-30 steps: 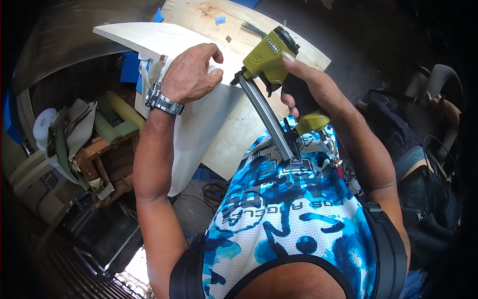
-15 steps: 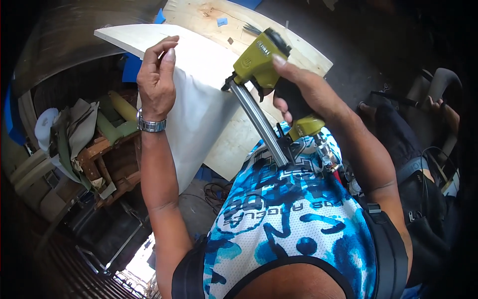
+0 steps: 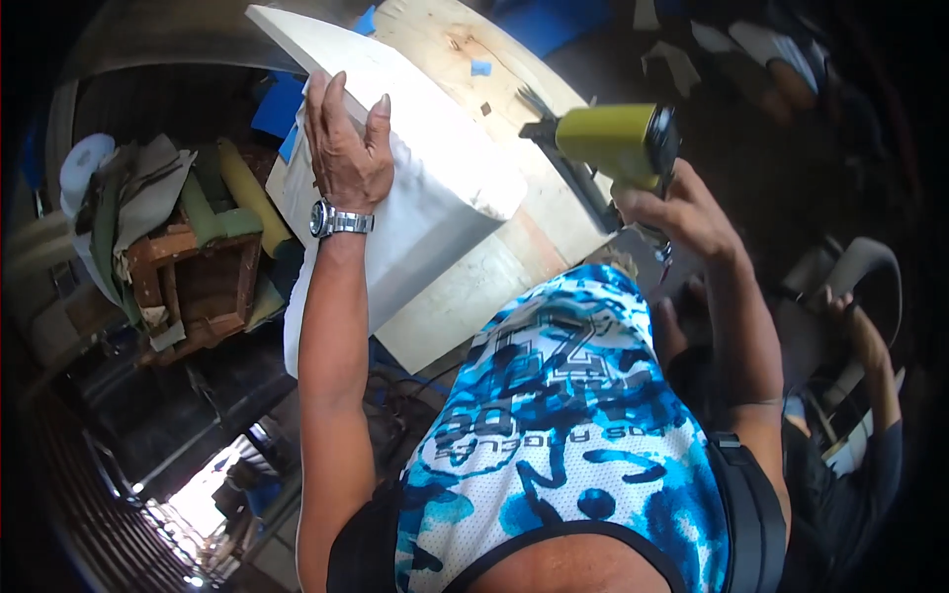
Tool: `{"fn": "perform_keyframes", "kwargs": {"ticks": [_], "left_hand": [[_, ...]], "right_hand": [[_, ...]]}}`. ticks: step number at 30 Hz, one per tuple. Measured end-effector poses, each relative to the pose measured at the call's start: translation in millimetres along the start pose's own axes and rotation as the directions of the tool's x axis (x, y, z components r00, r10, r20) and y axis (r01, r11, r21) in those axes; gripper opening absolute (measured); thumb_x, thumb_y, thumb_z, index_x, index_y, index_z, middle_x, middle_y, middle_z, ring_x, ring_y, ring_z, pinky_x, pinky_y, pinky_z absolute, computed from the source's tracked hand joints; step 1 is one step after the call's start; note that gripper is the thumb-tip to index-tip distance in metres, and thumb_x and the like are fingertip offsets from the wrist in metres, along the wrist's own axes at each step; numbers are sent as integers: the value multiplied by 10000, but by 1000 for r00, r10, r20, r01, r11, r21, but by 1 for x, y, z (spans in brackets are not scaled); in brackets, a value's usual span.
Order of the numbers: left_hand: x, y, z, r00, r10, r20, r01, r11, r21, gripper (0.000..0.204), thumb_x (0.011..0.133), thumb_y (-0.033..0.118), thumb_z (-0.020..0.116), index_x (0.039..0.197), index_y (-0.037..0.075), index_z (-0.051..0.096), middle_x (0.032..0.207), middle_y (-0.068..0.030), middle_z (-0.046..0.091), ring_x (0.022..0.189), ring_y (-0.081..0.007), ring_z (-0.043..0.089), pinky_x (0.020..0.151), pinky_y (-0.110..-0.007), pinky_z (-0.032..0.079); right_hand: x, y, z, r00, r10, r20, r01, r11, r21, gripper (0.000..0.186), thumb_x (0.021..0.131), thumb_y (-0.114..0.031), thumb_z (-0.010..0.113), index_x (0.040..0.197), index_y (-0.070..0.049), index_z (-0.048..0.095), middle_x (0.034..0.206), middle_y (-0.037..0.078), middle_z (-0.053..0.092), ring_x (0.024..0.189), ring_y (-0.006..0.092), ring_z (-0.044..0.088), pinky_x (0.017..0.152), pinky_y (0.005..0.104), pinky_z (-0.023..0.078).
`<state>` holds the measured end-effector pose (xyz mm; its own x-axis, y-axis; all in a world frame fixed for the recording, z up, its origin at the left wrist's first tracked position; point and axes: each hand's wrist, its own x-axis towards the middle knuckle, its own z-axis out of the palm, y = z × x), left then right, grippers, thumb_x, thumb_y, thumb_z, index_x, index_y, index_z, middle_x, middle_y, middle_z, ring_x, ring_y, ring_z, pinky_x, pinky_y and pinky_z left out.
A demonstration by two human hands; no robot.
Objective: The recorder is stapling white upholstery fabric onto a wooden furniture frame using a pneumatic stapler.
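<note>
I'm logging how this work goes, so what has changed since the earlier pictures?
The yellow-green nail gun in the right hand has swung right, away from the white panel, and turned. The left hand, its fingers curled before, now seems to lie with them straighter against the panel's edge. Unchanged: the right hand's grip, and the panel atop the wooden bench.

Looks like matt, knotted wood across the pale board (image 3: 509, 59), soft matt cloth in the white cover (image 3: 410, 262), smooth casing on the yellow-green staple gun (image 3: 608, 136), glossy metal links on the wristwatch (image 3: 348, 221)
</note>
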<state>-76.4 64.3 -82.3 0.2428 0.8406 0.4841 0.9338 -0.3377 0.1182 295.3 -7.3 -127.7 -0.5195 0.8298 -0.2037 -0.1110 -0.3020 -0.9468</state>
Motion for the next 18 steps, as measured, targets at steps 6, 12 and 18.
{"fn": "perform_keyframes", "kwargs": {"ticks": [6, 12, 18], "left_hand": [[-7, -6, -13, 996, -48, 79, 53, 997, -62, 616, 969, 386, 603, 1419, -1, 436, 1511, -328, 345, 1379, -475, 394, 1063, -516, 428], [-12, -14, -22, 998, -10, 68, 13, 999, -44, 562, 974, 376, 606, 1413, 48, 479, 1514, -313, 362, 1367, -468, 426, 1064, -506, 437], [-17, -15, -26, 997, -17, 76, 20, 999, -37, 575, 963, 375, 627, 1409, 44, 479, 1516, -298, 369, 1380, -455, 413, 1065, -483, 442]], "right_hand": [[61, 2, -5, 989, -127, 70, 144, 914, -378, 671, 726, -597, 810, 1099, -45, 725, 989, 126, 730, 892, 217, 699, 822, 383, 568], [115, -6, 12, 964, -18, 265, 102, 945, -310, 795, 666, -654, 824, 1186, -64, 703, 1074, 158, 728, 983, 295, 714, 896, 387, 562], [130, 6, 32, 919, -33, 393, 145, 955, -258, 761, 660, -588, 863, 1201, -77, 701, 1114, 160, 721, 1044, 267, 697, 981, 398, 515]]}}
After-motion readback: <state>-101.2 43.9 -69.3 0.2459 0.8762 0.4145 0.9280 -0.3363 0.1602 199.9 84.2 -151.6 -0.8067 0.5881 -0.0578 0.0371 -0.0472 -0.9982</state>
